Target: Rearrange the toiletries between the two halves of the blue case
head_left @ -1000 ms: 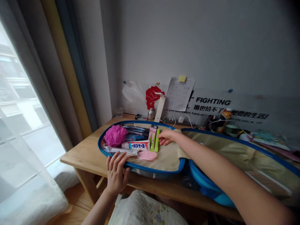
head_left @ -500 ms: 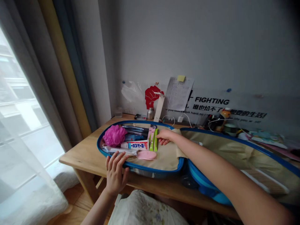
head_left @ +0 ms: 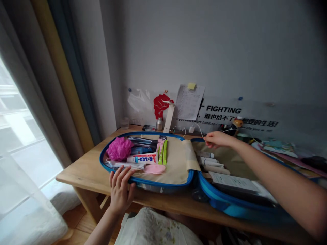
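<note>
My left hand rests on the near rim of the open blue suitcase, fingers stretched out. In this left half lie a magenta bath puff, a toothpaste tube, a pink oval item, a clear-wrapped item, dark slim packages and a blue item. Green stick packets stand beside a pink one. My right hand hovers over the far edge of the right half, fingers curled together; whether anything is in them is hidden.
The right half holds several white tubes and a flat printed package. The suitcase lies on a wooden desk against the wall. Behind it are a white upright strip, a small metal bottle and white cables. Curtains hang left.
My right hand has left the green stick packets and moved right, over the suitcase's other half. The packets stay in the left half. My left hand remains on the rim; the view has shifted slightly.
</note>
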The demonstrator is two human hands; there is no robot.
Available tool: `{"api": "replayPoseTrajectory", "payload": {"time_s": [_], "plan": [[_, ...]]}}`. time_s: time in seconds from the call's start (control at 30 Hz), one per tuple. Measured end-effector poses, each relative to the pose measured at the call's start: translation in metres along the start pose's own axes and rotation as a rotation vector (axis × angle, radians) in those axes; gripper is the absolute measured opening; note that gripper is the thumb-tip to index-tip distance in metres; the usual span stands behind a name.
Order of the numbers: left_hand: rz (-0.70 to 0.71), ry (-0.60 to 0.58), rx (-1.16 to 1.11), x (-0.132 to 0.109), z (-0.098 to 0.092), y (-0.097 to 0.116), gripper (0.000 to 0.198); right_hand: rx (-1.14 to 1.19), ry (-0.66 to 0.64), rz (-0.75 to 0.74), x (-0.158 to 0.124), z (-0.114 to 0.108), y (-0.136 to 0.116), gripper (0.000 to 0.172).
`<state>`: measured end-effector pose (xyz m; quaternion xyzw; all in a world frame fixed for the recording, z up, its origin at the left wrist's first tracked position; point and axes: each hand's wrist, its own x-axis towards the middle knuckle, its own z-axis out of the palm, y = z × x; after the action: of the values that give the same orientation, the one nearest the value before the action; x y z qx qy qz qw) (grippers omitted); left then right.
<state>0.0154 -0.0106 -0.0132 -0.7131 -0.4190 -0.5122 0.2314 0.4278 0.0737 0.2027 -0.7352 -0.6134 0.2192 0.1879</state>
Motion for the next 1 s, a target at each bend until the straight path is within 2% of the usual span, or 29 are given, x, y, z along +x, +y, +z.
{"api": "replayPoseTrajectory", "payload": {"time_s": [0.17, 0.37, 0.47, 0.63, 0.8, 0.9, 1.0], "plan": [[-0.001, -0.003, 0.0, -0.001, 0.0, -0.001, 0.042, -0.133, -0.099, 0.03, -0.024, -0.003, 0.054, 0.003], [0.005, 0.004, 0.0, 0.0, 0.0, 0.0, 0.042, -0.325, -0.175, 0.001, -0.048, -0.001, 0.09, 0.017], [0.019, 0.003, 0.003, 0.001, -0.001, 0.0, 0.042, -0.41, -0.181, 0.013, -0.05, 0.0, 0.099, 0.021], [0.048, 0.008, 0.004, 0.004, -0.002, 0.001, 0.041, -0.486, -0.249, 0.043, -0.049, -0.001, 0.108, 0.017], [0.021, -0.002, 0.009, 0.0, 0.0, 0.0, 0.042, -0.5, -0.298, 0.058, -0.056, -0.002, 0.114, 0.027], [0.002, -0.005, 0.01, -0.002, 0.001, -0.001, 0.043, -0.474, -0.317, 0.052, -0.061, 0.0, 0.115, 0.019], [0.002, -0.011, 0.005, -0.002, 0.0, -0.002, 0.044, -0.441, -0.242, 0.01, -0.062, 0.004, 0.112, 0.012]]}}
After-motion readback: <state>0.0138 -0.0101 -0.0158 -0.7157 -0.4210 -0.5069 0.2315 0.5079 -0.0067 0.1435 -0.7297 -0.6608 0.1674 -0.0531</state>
